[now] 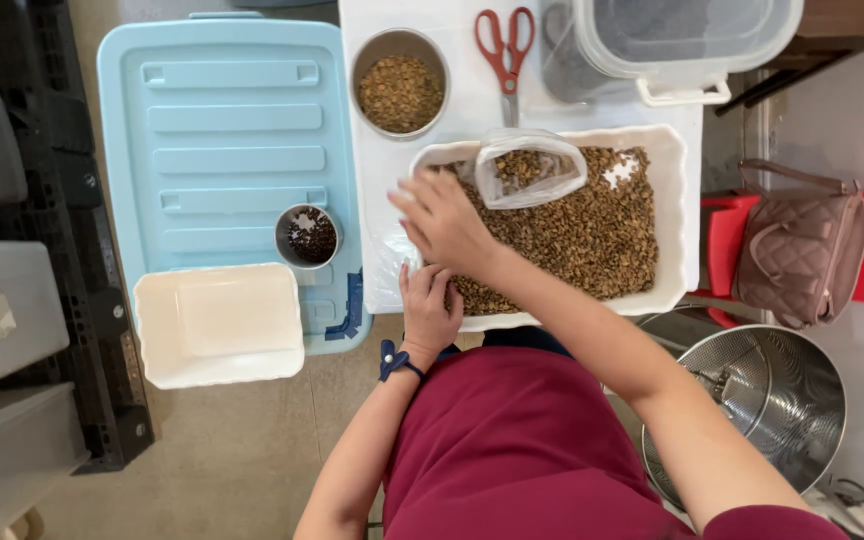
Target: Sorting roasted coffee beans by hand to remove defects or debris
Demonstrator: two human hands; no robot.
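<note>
So the main thing here is a white rectangular plastic tray [667, 215] with a wavy rim, heaped with small brown pellet-like grains [592, 235], rough and crumbly looking, with a little bare white patch showing near the far right corner. It sits on a white tabletop [372, 150], towards the near edge. A small clear plastic bag [530, 168] lies on the grains at the far side of the tray, mouth open, some grains inside.

The right hand [442, 222] reaches across the left end of the tray, fingers loosely spread and a bit blurred, palm down over the grains and just beside the bag; can't tell if it's actually gripping anything. The left hand [427, 305] is at the tray's near left corner, fingers curled over the rim, so it looks like it's holding the edge. There's a dark blue band [392, 360] on that wrist.

Far left of the tray is a round steel bowl [401, 82] of the same grains, and red-handled scissors [505, 55] beside it. Further left, a pale blue ribbed plastic lid [212, 130] carries a small steel cup [308, 236] with darker bits, and an empty cream tray [218, 322] overlaps its near edge.
</note>
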